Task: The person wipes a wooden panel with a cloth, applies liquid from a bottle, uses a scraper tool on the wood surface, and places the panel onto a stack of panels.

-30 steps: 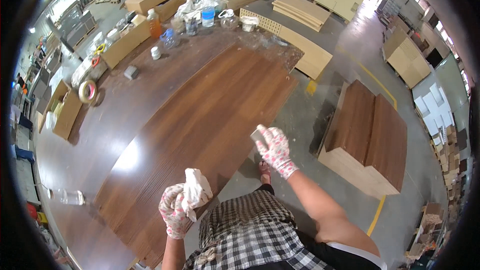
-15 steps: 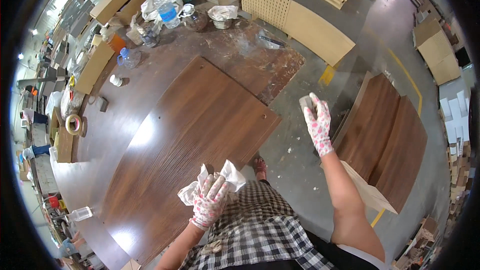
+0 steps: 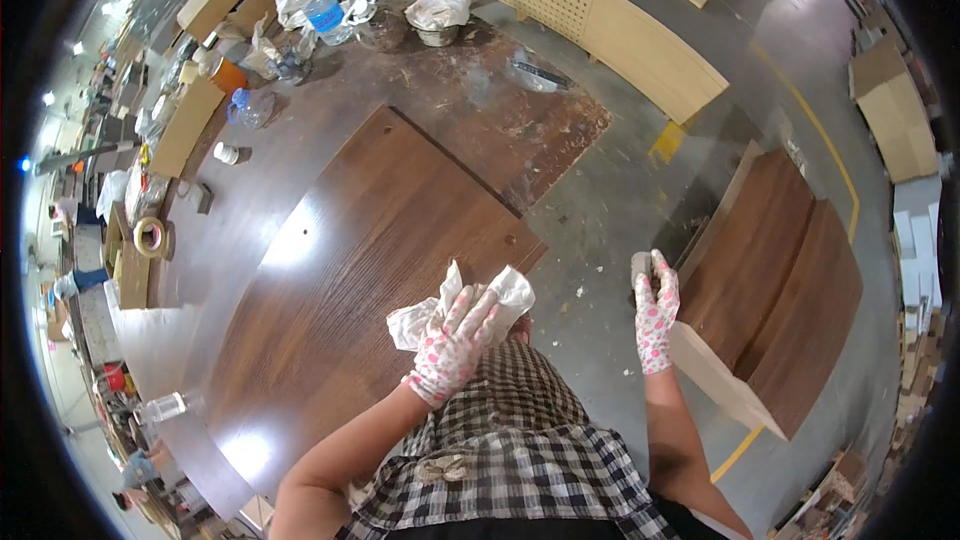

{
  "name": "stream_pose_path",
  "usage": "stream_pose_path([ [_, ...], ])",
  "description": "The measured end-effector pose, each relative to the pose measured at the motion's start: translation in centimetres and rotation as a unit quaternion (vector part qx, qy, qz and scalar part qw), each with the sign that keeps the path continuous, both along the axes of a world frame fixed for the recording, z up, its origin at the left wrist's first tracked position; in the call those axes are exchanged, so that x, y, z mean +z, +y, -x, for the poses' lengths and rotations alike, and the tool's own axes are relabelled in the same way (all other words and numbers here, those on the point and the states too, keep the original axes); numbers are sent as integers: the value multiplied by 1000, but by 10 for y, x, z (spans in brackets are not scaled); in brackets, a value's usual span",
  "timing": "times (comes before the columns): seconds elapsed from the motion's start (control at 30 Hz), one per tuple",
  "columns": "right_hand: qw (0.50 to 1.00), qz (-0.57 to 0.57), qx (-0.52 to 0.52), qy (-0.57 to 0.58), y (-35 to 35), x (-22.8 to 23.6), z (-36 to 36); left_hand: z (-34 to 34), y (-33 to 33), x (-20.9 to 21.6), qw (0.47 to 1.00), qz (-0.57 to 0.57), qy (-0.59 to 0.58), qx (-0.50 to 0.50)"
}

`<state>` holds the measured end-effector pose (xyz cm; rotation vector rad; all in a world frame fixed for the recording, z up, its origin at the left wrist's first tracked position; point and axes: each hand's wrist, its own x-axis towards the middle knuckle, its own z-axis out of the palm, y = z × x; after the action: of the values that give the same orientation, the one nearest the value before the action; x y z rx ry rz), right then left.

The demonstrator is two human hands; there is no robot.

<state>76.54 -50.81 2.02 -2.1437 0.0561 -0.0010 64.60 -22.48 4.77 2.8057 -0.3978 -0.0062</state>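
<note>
My left hand (image 3: 452,345), in a white glove with pink spots, presses a crumpled white cloth (image 3: 516,290) near the close right edge of a dark brown wood-grain panel (image 3: 345,195). The cloth sticks out on both sides of the fingers. Off to the right, above the floor, my right hand (image 3: 656,325) in a matching glove grips a small grey block (image 3: 640,265) between thumb and fingers. The panel has small round holes near its far corners and lies on a brown worktable (image 3: 455,75).
Bottles, including a blue-labelled one (image 3: 324,12), and a covered bowl (image 3: 437,20) stand at the table's far side. A tape roll (image 3: 149,237) sits at the left. More brown panels (image 3: 770,270) are stacked at the right, and a pale board (image 3: 650,45) stands beyond the table.
My left hand and the cloth have slid up and right along the panel. The right hand has come down nearer to me, still gripping the grey block. The view has shifted slightly.
</note>
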Motion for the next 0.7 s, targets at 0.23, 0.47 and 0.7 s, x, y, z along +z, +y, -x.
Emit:
stream_pose_path([
  [0.23,984,-154,50,-76,49,4,-6,-65,-26,4,1000,7,17,-5],
  [0.47,942,-221,241,-79,165,48,-8,72,9,-6,992,42,47,109],
  [0.7,866,-335,369,31,304,53,52,282,44,-8,935,-59,71,341],
])
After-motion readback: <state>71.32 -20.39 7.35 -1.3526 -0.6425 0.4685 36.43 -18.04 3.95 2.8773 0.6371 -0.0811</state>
